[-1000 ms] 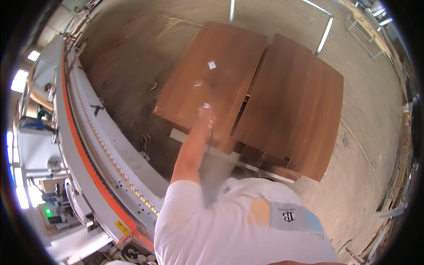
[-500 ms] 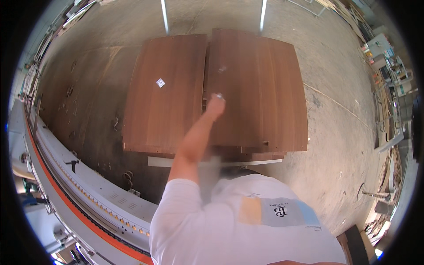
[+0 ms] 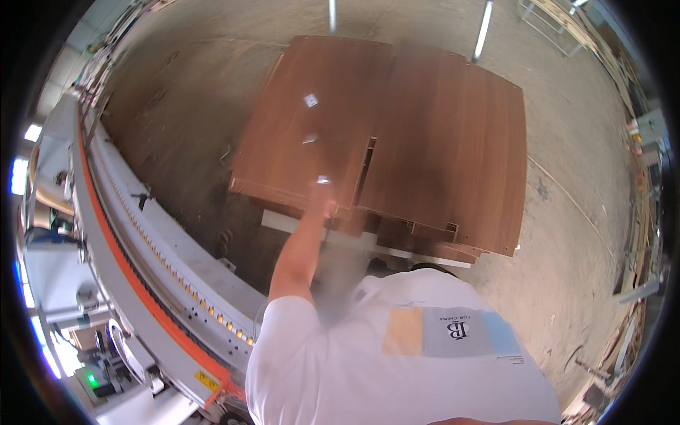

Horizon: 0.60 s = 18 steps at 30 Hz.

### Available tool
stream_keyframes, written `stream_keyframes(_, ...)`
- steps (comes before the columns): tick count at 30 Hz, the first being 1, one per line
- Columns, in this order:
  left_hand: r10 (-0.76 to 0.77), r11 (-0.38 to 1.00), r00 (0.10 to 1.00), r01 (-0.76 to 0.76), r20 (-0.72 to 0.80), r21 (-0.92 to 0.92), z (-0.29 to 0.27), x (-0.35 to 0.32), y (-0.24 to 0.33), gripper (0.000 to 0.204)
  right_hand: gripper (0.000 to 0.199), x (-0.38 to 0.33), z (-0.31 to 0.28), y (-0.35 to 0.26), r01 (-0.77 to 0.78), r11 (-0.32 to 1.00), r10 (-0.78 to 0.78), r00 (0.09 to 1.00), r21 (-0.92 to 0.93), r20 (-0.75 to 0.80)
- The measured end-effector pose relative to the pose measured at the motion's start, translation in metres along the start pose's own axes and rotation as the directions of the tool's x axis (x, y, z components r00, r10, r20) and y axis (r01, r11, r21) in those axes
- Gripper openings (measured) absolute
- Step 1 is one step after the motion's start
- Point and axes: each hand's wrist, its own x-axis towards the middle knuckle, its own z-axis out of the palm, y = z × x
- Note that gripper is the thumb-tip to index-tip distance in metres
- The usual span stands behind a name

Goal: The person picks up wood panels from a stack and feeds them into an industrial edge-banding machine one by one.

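Note:
My left hand (image 3: pixel 327 202), smeared by motion, is over the near edge of the left dark brown wood-grain panel (image 3: pixel 283 159). Its fingers look closed on a small shiny white piece (image 3: pixel 322 180), too blurred to name. A faint pale patch (image 3: pixel 309 139) shows beyond it on the panel. Farther off, a small white square label (image 3: pixel 310 100) lies on the same panel. A second brown panel (image 3: pixel 453 156) lies to the right, with a narrow dark gap between the two at the near end. My right hand is out of the picture.
Under the brown panels, more boards and a white strip (image 3: pixel 283 221) stick out toward me. A long white machine with an orange band (image 3: pixel 152 308) runs along the left. Two bright metal bars (image 3: pixel 484 32) are beyond the panels. Timber and clutter line the right wall.
My left hand has moved from beside the gap between the panels to the left panel's near edge, with the white piece. The view has turned, so the panels appear tilted and farther right.

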Motion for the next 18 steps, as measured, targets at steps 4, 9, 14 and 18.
stream_keyframes(4,-0.441,0.896,0.768,0.347,-0.464,-0.278,-0.091,-0.05,0.039,0.023,0.026,0.036,-0.01,0.008,0.069,0.997,-0.068,0.997,-0.032,0.035)
stream_keyframes(9,-0.24,0.971,0.91,0.216,-0.337,-0.106,-0.044,-0.197,0.04,0.027,0.026,0.076,-0.033,0.005,0.172,0.983,-0.167,0.983,-0.057,0.08)
stream_keyframes(14,-0.046,0.819,0.962,-0.119,0.27,0.561,0.099,-0.335,-0.011,0.038,0.026,0.114,-0.054,-0.021,0.258,0.966,-0.255,0.956,-0.003,0.147)
stream_keyframes(18,-0.202,0.878,0.875,-0.037,0.439,0.478,0.168,-0.428,0.011,0.041,0.026,0.159,-0.072,0.003,0.204,0.966,-0.149,0.94,-0.156,0.307)
